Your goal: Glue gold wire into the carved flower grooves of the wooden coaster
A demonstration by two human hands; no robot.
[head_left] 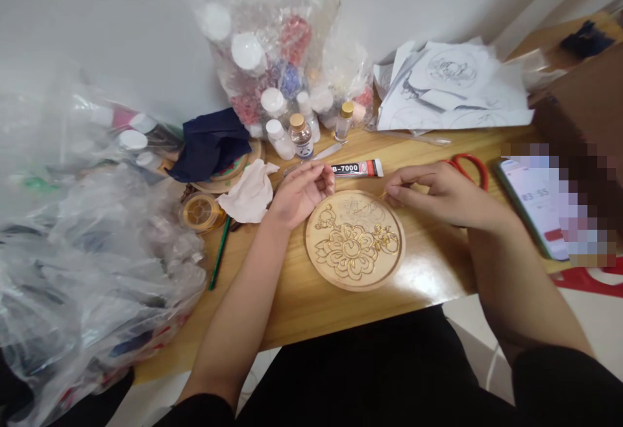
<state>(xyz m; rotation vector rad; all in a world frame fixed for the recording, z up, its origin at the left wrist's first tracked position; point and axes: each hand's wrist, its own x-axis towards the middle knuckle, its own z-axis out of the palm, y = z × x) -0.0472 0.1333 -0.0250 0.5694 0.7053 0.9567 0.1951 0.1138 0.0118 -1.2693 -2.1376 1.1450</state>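
Wood, round and pale, lies on the counter [292, 307] in front of the seated person: a plaque [357, 242] with a big flower outlined in raised gold, smaller gold figures beside it, and a fainter drawing near its far edge. The left hand [307, 195] is at the plaque's upper left, palm turned inward and fingers loosely curled; from where I stand I cannot tell whether the fingertips of that grip meet. The right hand [428, 190] hovers by the upper right rim, its grip drawn together, thumb against forefinger (something thin and yellowish shows at the tips, too small to make out). Just beyond the plaque lies a glue tube [357, 168] marked B-7000, partly hidden by the left hand, and behind that small bottles [302, 140] stand before a clear bag [263, 83]. Scissors [483, 169] with red handles lie behind the right wrist, and a lit phone [530, 200] farther right. Over on the left are a spool [200, 213], a green pencil [220, 255] and a crumpled pale cloth [250, 190]; sketches [448, 83] are heaped by the wall.
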